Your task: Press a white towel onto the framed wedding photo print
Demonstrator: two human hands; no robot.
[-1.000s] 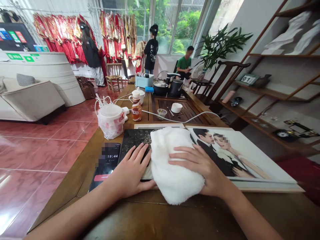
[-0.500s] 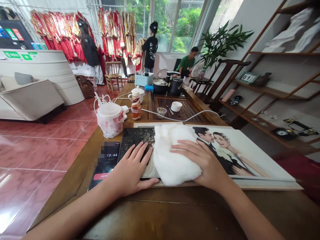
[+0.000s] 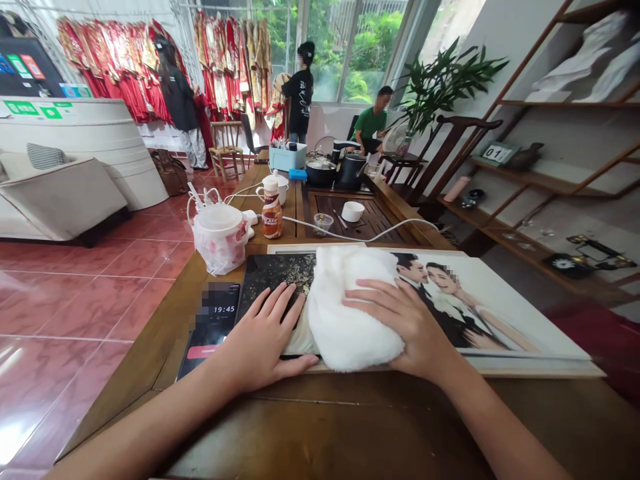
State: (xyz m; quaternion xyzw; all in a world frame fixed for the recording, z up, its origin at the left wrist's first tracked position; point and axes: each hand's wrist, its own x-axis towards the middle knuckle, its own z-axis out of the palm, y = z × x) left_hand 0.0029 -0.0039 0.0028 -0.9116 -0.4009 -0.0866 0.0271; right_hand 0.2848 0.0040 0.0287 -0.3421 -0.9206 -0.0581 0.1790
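Note:
A large photo print (image 3: 505, 300) of a couple lies flat on the wooden table, with a dark, gold-flecked part (image 3: 270, 270) at its left end. My left hand (image 3: 273, 333) rests on that left part, fingers stretched and slightly spread, palm down. Over the middle of the print, my right hand (image 3: 407, 320) grips a bunched white fluffy cloth (image 3: 345, 333). Its fingers lie across the cloth's right side, and the thumb is hidden. The cloth covers part of the picture and almost touches my left fingertips.
A phone (image 3: 215, 327) lies left of the print. Behind it stand a bagged white tub (image 3: 220, 233) and a drink bottle (image 3: 273, 213). A white cable (image 3: 390, 232) crosses the tea tray (image 3: 380, 207) near a small white cup (image 3: 353, 212). Several people are farther back.
The top of the cloth has shifted slightly right under my right hand. My left hand has stayed in place. The phone's display went from 19:44 to 19:45.

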